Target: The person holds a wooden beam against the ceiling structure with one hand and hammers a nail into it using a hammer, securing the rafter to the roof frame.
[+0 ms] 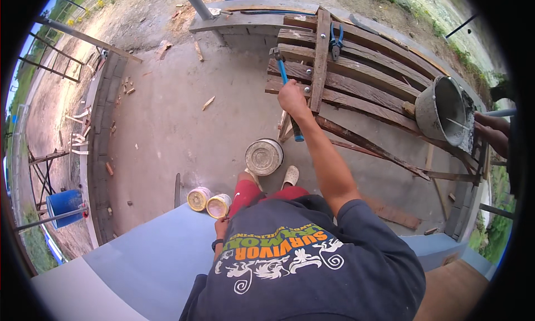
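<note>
My right hand (293, 98) is wrapped round the handle of a hammer (283, 71) with a blue shaft and a dark and blue grip. The hammer's metal head is at the left end of a slatted wooden bench (356, 70), near its bolted crosspiece (320, 59). Blue-handled pliers (336, 41) lie on the slats beyond my hand. Down by my left hip is my left hand (222, 227); its fingers are too small and partly hidden to make out.
Another person's hand (493, 133) is beside a cement-stained bucket (441, 109) on the bench's right end. A round lidded pail (264, 157) stands before my feet. Two small tubs (198, 199) sit left of my leg. Wood scraps (208, 103) lie on the concrete floor.
</note>
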Demonstrator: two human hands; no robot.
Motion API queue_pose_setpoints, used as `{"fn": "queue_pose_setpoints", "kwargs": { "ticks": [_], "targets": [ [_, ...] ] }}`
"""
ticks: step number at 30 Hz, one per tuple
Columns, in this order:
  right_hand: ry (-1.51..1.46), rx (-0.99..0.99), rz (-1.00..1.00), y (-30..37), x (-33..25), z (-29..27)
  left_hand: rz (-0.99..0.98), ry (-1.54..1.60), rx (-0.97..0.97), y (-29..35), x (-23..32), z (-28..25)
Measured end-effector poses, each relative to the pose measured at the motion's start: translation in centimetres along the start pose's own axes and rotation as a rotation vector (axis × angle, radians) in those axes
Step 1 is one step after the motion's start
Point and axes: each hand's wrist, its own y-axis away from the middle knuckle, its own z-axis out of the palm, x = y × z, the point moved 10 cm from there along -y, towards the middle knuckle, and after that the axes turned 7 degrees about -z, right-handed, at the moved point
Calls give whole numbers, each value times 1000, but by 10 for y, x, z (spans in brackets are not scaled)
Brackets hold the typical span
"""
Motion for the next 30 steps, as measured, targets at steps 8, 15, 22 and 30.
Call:
{"fn": "queue_pose_setpoints", "kwargs": {
  "ticks": [8,15,22,30],
  "targets": [
    [314,185,-398,-41,59,66,268,9,273,-46,67,-69],
    [158,24,-99,26,38,11,237,297,458,9,267,-290],
    [35,-21,-66,46,-33,-37,934,293,934,191,633,-573],
    [-276,-103,-124,81,-189,-101,1626,-320,1689,572,893,-675]
  ]
}}
